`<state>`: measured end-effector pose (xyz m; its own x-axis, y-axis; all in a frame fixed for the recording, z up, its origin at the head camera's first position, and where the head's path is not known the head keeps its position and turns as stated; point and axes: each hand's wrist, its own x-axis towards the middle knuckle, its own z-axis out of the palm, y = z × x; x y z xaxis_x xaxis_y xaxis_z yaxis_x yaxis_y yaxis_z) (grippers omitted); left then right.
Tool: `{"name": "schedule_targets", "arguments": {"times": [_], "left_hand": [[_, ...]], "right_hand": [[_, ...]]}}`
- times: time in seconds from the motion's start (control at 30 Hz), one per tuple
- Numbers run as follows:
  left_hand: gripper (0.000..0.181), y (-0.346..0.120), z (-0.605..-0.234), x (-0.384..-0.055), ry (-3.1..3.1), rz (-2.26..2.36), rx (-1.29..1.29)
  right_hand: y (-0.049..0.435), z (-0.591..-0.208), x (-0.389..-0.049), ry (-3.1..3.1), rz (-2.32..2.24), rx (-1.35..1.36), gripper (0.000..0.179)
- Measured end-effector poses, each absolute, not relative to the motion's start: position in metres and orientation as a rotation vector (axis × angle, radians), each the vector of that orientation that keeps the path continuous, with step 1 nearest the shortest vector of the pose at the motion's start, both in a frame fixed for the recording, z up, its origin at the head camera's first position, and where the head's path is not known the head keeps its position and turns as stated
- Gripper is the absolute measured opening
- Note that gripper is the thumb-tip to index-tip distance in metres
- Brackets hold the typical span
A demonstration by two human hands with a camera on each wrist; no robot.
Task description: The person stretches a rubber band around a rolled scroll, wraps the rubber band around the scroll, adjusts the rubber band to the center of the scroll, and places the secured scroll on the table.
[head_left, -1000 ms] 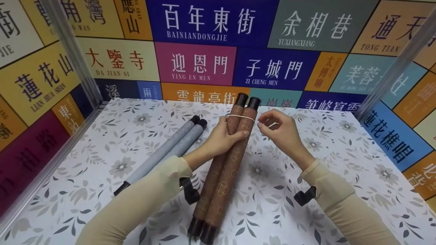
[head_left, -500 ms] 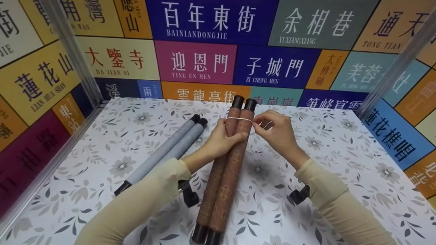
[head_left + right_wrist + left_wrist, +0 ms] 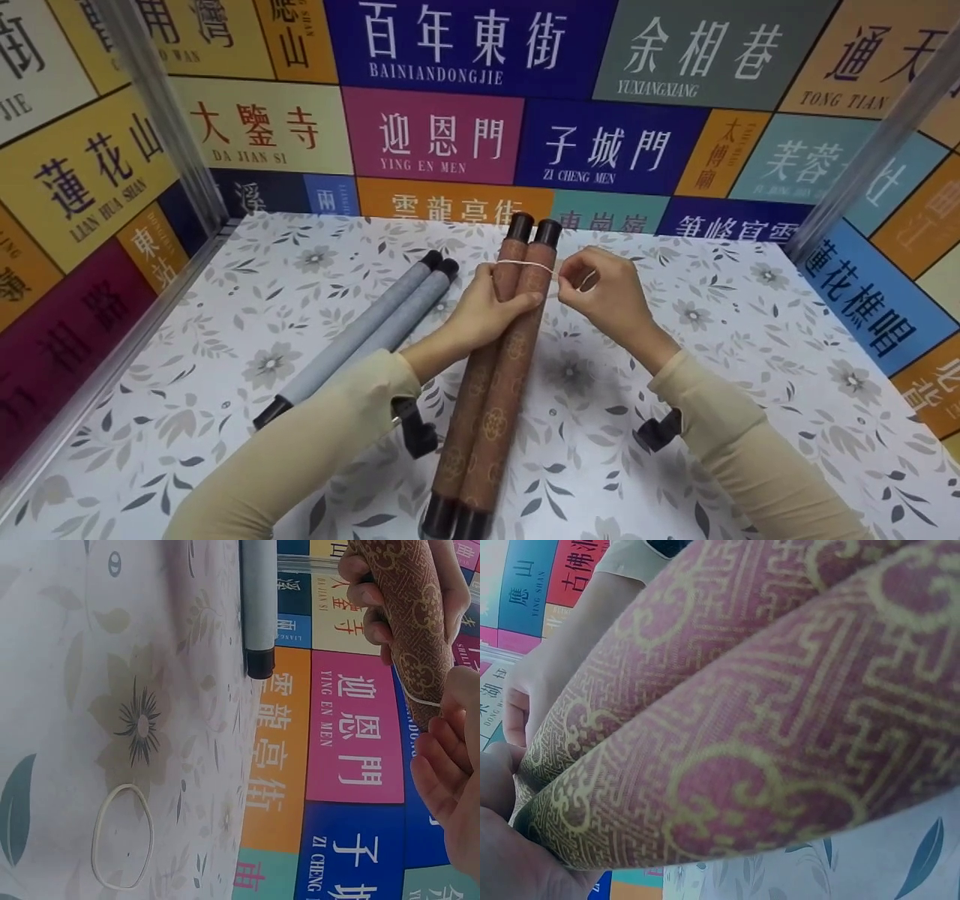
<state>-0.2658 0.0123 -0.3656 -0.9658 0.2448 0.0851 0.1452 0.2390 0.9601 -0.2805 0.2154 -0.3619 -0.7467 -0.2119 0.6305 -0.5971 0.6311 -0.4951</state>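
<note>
Head view: the left hand (image 3: 487,300) is gripping a pair of long reddish-brown rolls (image 3: 501,382), cloth-textured and dark-capped at both ends, its thumb lying across the front of the right-hand roll. The two rolls are lying side by side in that grip, their far caps standing out beyond the fingers and their longer part slanting back toward the body. A thin white band (image 3: 525,262) is crossing both rolls just beyond the left thumb and running out sideways to the right hand (image 3: 604,281). That right hand is pinching the band between thumb and curled fingers — just beside the rolls, near their far end.

Left wrist view is being largely filled by the rolls' yellowish-gold fretwork and flower pattern.

To the left of the left hand, two slim grey-blue rolls with black ends (image 3: 356,330) are lying together on a white cloth printed with grey flowers and leaves (image 3: 637,487), the forearm partly covering them. Right wrist view is also showing a cream-coloured oval loop (image 3: 95,840) resting on that cloth, well apart from the right hand. Beyond both hands, a wall of coloured panels bearing large Chinese characters (image 3: 465,45) is rising — blue, pink, orange and green among them.
</note>
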Motion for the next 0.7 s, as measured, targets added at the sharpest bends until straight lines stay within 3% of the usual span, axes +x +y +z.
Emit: {"name": "schedule_targets", "arguments": {"times": [0.17,0.53,0.7], "left_hand": [[0.062,0.010,-0.366,-0.266,2.396,1.850,0.357],[0.066,0.008,-0.365,-0.266,2.426,1.803,0.317],[0.065,0.007,-0.366,-0.265,2.443,1.777,0.305]], "right_hand": [[0.219,-0.364,-0.280,-2.327,1.075,0.659,0.005],[0.223,-0.364,-0.272,-2.222,1.788,0.594,0.004],[0.226,-0.367,-0.271,-2.139,1.984,0.691,0.008]]}}
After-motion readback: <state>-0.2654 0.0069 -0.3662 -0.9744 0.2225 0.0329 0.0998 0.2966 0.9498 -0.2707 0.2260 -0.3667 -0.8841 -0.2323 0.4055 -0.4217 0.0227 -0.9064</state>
